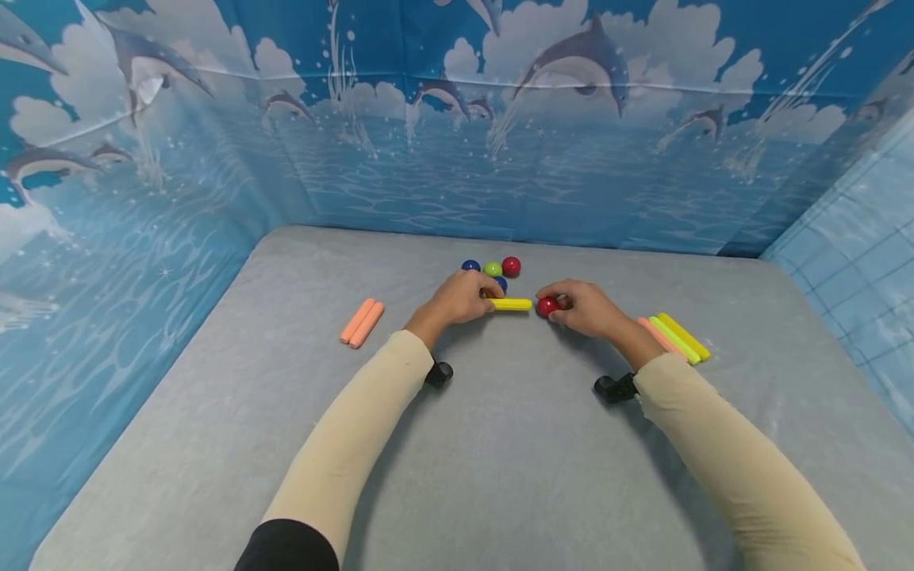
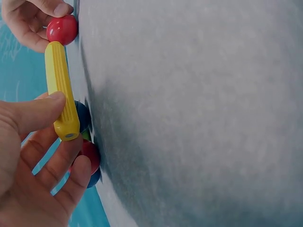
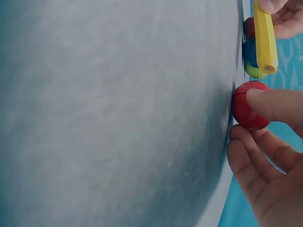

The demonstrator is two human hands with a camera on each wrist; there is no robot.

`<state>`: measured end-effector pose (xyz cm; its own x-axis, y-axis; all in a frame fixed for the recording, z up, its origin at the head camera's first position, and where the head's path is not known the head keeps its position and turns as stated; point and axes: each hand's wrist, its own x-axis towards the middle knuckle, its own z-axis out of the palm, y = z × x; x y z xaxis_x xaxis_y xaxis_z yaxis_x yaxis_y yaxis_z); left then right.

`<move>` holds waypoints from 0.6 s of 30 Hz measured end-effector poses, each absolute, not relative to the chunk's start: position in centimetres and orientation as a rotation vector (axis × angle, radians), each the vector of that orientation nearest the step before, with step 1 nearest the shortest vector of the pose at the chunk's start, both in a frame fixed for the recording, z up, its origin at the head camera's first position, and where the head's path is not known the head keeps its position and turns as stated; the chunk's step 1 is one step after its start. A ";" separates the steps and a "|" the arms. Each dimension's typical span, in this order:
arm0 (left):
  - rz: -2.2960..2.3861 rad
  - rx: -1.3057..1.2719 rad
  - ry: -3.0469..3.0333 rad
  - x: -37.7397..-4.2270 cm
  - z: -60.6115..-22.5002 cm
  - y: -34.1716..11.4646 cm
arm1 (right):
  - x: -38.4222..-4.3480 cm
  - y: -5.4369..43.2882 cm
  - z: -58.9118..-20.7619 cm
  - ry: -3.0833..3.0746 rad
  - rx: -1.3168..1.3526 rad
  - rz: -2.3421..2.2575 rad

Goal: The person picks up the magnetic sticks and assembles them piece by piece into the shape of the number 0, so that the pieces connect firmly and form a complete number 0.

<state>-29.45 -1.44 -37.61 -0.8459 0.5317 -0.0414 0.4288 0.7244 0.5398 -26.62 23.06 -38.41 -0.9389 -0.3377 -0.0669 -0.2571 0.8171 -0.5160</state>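
A ribbed yellow stick [image 1: 511, 304] with a small grey disc in its end is pinched between the thumb and fingers of my left hand [image 1: 457, 298]. My right hand [image 1: 587, 309] grips a shiny red ball [image 1: 547, 307] with thumb and fingertips. In the right wrist view the stick's end [image 3: 268, 61] stands just short of that ball [image 3: 251, 106], the two nearly in line. Right behind my left hand lie a blue ball [image 1: 470, 266], a green ball [image 1: 493, 270], another red ball [image 1: 511, 266] and a second blue ball [image 1: 501, 283], partly hidden.
Two orange sticks [image 1: 362, 323] lie side by side on the grey tabletop [image 1: 500, 460] to the left. Beyond my right wrist are a pink stick [image 1: 662, 336], a lime stick [image 1: 678, 339] and a yellow stick [image 1: 685, 336]. A dolphin-print curtain [image 1: 457, 182] hangs behind the table.
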 end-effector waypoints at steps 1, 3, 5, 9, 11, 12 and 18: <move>0.790 0.768 2.733 -29.4 -37.7 -1.4 | -26.6 23.1 -38.4 2.841 -0.457 -0.776; 0.795 0.763 2.733 -29.4 -37.8 -1.4 | -26.5 23.1 -38.4 2.831 -0.432 -0.785; 0.798 0.757 2.734 -29.4 -37.8 -1.3 | -26.5 23.2 -38.5 2.822 -0.408 -0.801; 0.798 0.749 2.734 -29.5 -37.8 -1.2 | -26.5 23.2 -38.4 2.816 -0.381 -0.821; 0.798 0.747 2.734 -29.5 -37.7 -1.1 | -26.5 23.2 -38.5 2.817 -0.371 -0.820; 0.796 0.747 2.734 -29.5 -37.7 -1.1 | -26.5 23.2 -38.5 2.818 -0.365 -0.819; 0.785 0.743 2.738 -29.4 -37.7 -0.9 | -26.4 23.4 -38.5 2.809 -0.369 -0.830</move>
<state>-29.39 -0.91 -37.69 -0.8544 0.5173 -0.0497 0.4125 0.7332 0.5406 -26.39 23.37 -38.45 -0.9512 -0.2888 -0.1089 -0.1832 0.8123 -0.5538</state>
